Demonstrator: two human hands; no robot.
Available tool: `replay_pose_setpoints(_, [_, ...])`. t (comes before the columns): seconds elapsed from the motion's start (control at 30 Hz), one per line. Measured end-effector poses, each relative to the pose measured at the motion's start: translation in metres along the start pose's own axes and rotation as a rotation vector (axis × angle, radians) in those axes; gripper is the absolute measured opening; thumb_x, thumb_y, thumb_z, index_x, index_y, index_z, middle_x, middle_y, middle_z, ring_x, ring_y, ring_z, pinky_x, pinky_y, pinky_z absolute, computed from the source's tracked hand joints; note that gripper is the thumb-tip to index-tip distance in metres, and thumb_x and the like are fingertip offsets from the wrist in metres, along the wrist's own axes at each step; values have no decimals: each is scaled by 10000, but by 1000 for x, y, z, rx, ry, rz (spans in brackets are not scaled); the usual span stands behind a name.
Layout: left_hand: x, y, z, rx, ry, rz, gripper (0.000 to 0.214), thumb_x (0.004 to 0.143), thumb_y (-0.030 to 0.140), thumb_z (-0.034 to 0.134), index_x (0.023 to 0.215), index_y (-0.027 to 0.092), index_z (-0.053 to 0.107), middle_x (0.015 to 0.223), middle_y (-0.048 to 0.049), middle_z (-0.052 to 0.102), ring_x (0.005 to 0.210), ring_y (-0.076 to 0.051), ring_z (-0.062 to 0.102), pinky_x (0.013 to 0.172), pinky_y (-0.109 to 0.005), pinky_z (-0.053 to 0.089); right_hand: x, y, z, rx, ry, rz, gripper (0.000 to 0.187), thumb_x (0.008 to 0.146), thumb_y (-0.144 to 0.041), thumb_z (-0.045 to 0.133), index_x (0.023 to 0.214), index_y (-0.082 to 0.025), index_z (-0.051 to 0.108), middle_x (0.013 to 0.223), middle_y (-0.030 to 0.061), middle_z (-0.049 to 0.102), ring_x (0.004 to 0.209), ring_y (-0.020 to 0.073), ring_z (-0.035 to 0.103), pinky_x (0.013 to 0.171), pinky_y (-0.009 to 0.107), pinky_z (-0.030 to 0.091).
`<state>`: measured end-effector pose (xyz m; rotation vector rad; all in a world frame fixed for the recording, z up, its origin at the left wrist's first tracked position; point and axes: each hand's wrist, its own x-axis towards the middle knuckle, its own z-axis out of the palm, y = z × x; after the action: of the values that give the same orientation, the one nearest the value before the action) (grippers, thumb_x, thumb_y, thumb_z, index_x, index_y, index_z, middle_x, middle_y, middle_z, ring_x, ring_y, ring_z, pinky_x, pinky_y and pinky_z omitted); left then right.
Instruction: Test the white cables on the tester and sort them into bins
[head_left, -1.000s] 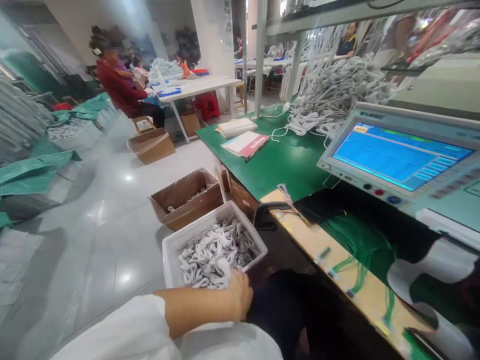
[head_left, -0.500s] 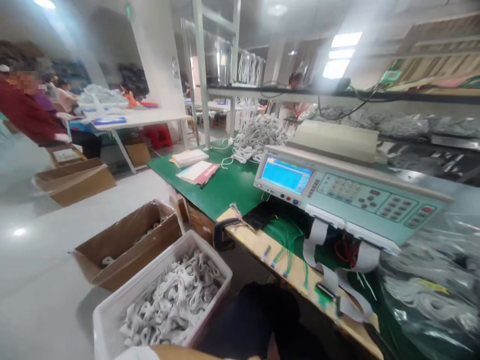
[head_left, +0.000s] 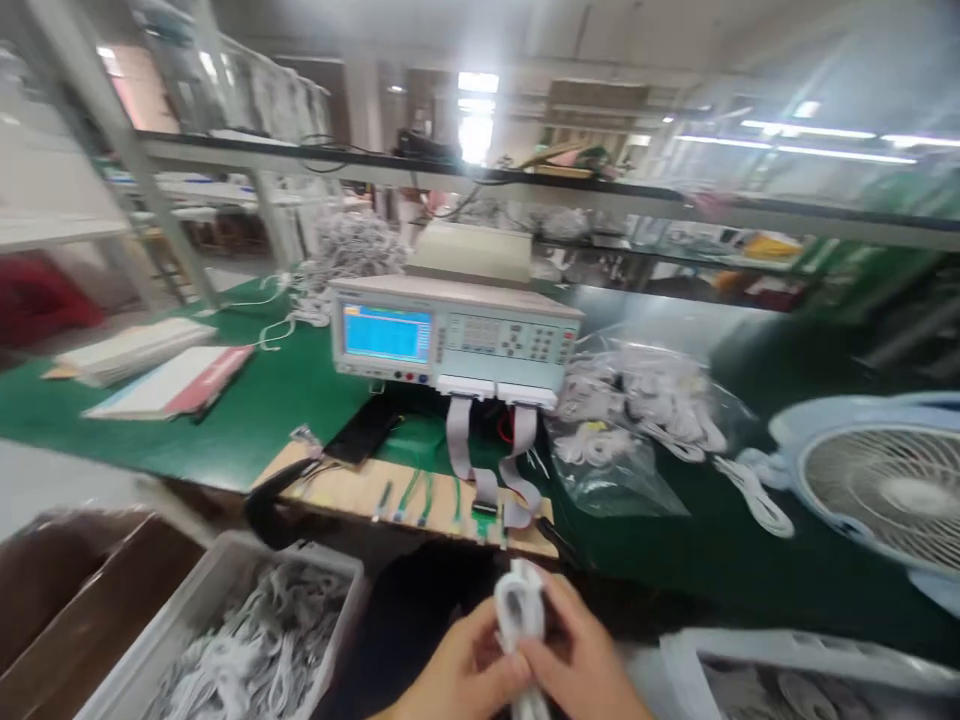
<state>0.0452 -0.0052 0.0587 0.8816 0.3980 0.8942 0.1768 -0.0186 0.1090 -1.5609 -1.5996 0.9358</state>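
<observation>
Both my hands meet at the bottom centre, around a white coiled cable (head_left: 519, 605) bundled into a loop. My left hand (head_left: 469, 665) grips the bundle from the left, thumb across its front. From the right, my right hand (head_left: 581, 650) closes on the same bundle. Just beyond them lies a wooden board (head_left: 345, 500) with green wires and small connectors along its front edge. Grey ribbon cables (head_left: 459, 435) run from the board up to a bench tester (head_left: 457, 330) with a lit blue screen.
A white bin (head_left: 225, 570) of cable bundles stands at lower left beside a cardboard box (head_left: 90, 600). Another bin (head_left: 795, 645) is at lower right. Bagged cables (head_left: 645, 400), a blue fan (head_left: 885, 480) and booklets (head_left: 172, 385) sit on the green table (head_left: 720, 545). A shelf crosses above.
My view has swung right, from the aisle and left bin to the tester. Both hands now show, holding the white cable; earlier only part of an arm showed at the bottom edge.
</observation>
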Motion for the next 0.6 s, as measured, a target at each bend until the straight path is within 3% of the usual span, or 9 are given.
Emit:
replay_pose_setpoints(0.1, [2,2,-16,-12,107,38,456,684,401,605,1085,195,535,1048,-88,586,987,-232,511,929,-372,330,17,3,8,110,-165,-16,275,758,-274,544,1022,-201,565,843,13,551,752,148,510,671,260,438])
replay_pose_setpoints(0.17, [1,-3,-32,30,162,2,422,684,399,605,1045,186,559,979,-87,613,921,-232,540,870,-367,377,25,8,17,289,-230,53,297,788,-348,492,1022,-182,570,760,10,552,661,131,499,566,233,423])
replay_pose_setpoints(0.3, [-2,-19,-49,-130,185,-82,419,652,435,625,997,206,559,805,-57,636,736,-191,580,717,-328,434,29,24,32,588,-193,315,417,791,-434,458,1086,-147,525,545,-37,482,459,81,429,392,170,320])
replay_pose_setpoints(0.37, [-2,-25,-49,-219,170,-144,437,630,447,642,981,204,552,748,-45,626,676,-169,582,683,-305,434,26,30,35,635,-176,356,404,780,-432,480,1057,-144,537,517,-49,464,420,64,395,365,155,287])
replay_pose_setpoints(0.43, [-2,-29,-46,-244,181,-233,481,638,510,600,991,188,541,769,-61,617,647,-169,582,626,-292,438,21,33,36,586,-101,313,339,763,-411,517,973,-150,570,540,-43,490,410,58,386,348,152,276])
replay_pose_setpoints(0.5, [0,-32,-44,-172,226,-284,559,645,575,544,1038,178,514,840,-85,606,691,-191,579,604,-298,443,15,35,36,415,48,212,258,749,-375,546,901,-170,584,619,-18,553,467,83,457,385,170,344])
replay_pose_setpoints(0.6, [4,-38,-40,75,336,-138,609,600,529,621,1080,183,478,970,-90,584,894,-222,533,786,-323,410,6,40,35,84,154,-26,164,786,-311,508,890,-207,579,803,28,608,706,156,562,623,230,456])
